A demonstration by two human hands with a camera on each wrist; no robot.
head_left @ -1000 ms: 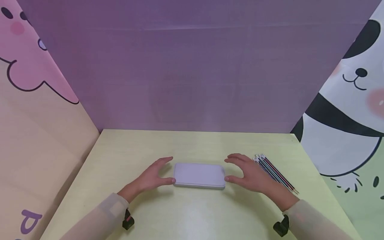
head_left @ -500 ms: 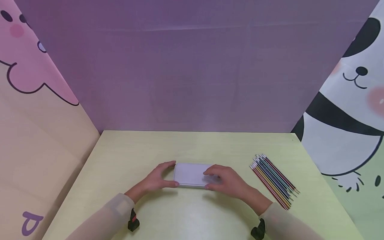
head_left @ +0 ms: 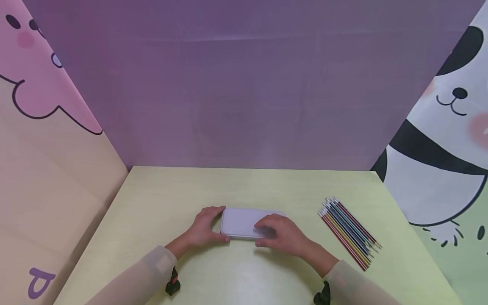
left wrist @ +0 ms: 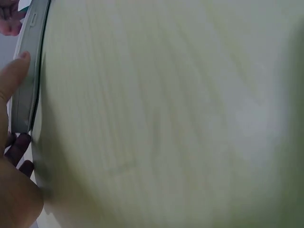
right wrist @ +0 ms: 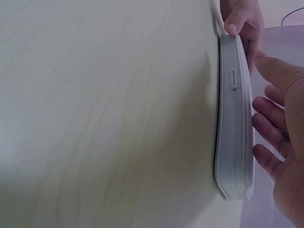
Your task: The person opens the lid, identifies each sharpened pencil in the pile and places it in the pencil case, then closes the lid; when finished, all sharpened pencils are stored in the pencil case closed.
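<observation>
A flat, pale lilac pencil case lies closed on the table, a small clasp on its front side showing in the right wrist view. My left hand holds its left end, with the thumb against the front side in the left wrist view. Over the right half of the lid is my right hand, its fingers loosely bent. The right wrist view shows those fingers beside the lid; whether they touch it is hard to tell. Part of the lid is hidden under this hand.
Several striped pencils lie side by side on the right of the pale wooden table. A purple wall rises behind it, with cartoon-printed panels at the sides.
My right hand has moved left from beside the case to above its lid, uncovering the pencils. My left hand has shifted slightly right, onto the case's left end.
</observation>
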